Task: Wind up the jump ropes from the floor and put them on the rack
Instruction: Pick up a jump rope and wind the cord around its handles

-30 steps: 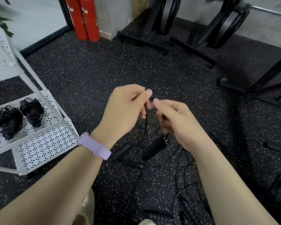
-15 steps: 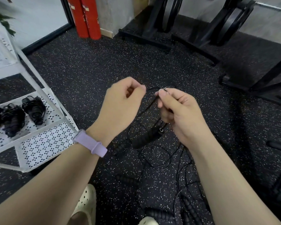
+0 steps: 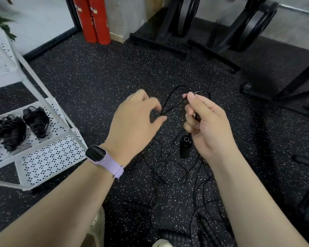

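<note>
Left of the left hand (image 3: pixel 132 120), three wound black ropes (image 3: pixel 18 127) are held on the white perforated rack (image 3: pixel 48 163) shelf. A thin black jump rope (image 3: pixel 169 104) is pinched by the right hand (image 3: pixel 203 125); the left hand's fingers are curled loosely beside the cord, contact unclear. Loose cord and ribbed handles (image 3: pixel 209 229) are strewn below on speckled floor (image 3: pixel 100 77).

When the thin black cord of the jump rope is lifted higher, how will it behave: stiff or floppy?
Probably floppy with some spring: the cord arches in a loop between the left hand and right hand, and the rest lies in loose curls on the floor. The dangling handle would likely swing and pull it down. It looks apt to tangle.
</note>
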Action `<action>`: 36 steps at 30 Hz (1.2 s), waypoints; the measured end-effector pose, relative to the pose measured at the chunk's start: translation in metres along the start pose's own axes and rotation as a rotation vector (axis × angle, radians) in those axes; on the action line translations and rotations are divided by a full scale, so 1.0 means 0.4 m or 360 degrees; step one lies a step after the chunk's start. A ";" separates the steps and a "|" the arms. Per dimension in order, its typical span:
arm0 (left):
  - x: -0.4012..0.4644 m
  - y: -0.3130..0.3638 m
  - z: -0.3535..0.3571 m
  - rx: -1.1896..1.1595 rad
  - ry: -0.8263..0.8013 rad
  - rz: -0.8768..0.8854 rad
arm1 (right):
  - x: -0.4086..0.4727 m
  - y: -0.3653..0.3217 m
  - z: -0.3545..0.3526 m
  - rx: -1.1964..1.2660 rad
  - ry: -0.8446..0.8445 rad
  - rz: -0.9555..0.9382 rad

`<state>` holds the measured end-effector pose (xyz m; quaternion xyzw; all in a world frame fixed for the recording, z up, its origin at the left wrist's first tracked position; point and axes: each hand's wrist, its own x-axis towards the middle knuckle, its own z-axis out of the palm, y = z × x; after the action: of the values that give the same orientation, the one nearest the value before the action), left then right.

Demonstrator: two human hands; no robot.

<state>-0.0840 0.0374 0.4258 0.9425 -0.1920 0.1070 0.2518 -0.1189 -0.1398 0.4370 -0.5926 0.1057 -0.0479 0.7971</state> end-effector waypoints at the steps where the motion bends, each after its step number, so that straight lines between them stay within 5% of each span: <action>1: -0.002 -0.002 0.008 0.0013 -0.0141 -0.0010 | 0.001 -0.001 -0.001 0.0022 0.0008 0.0006; 6: 0.000 -0.017 0.020 -0.0063 -0.0383 -0.0060 | 0.003 -0.001 -0.006 -0.0008 -0.0014 -0.0017; 12: 0.028 0.036 -0.023 -0.1169 -0.0246 -0.0359 | 0.010 0.047 -0.017 -0.0716 -0.0281 0.0210; 20: 0.054 0.018 -0.044 -0.1970 -0.0101 -0.0737 | 0.007 0.071 0.013 -0.0636 -0.0696 0.0258; 24: 0.056 0.006 -0.044 -0.1893 -0.0056 -0.0731 | 0.003 0.071 0.029 -0.0584 -0.0524 0.0083; 32: 0.013 0.010 -0.025 -0.0888 -0.0203 -0.0244 | 0.002 0.012 0.034 -0.0079 -0.0198 -0.0131; 36: 0.010 0.002 0.006 -0.0709 -0.0423 -0.0376 | 0.004 -0.008 0.025 0.0009 -0.0139 -0.0174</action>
<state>-0.0806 0.0343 0.4254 0.8855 -0.1310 -0.0923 0.4362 -0.1150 -0.1315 0.4427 -0.5967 0.0382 -0.0658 0.7988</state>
